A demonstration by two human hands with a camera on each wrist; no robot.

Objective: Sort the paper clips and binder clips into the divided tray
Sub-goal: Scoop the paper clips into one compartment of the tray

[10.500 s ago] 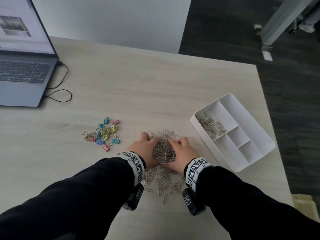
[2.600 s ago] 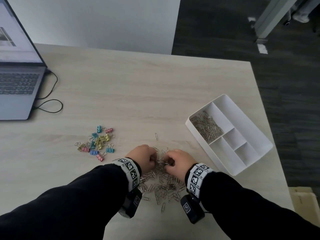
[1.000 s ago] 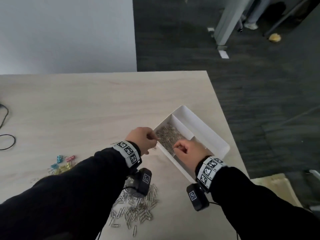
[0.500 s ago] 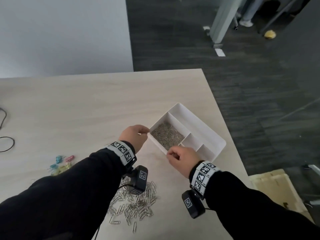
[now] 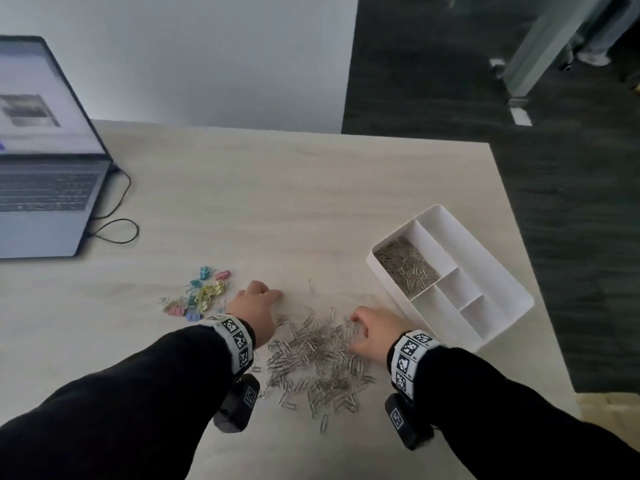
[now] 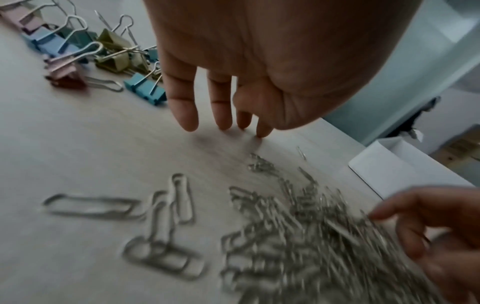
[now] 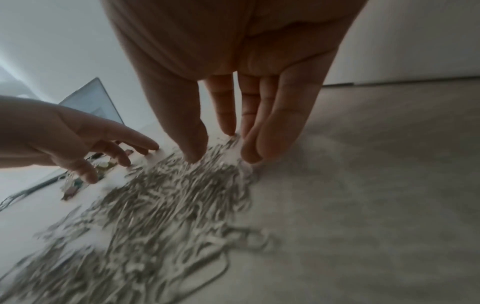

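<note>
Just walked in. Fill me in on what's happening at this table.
A person is sorting clips into a white divided tray. Both hands are open and empty over the loose pile of paper clips on the table: the left hand at its left edge, the right hand at its right. One tray compartment already holds paper clips; the other compartments look empty. The coloured binder clips sit untouched left of the pile.
</note>
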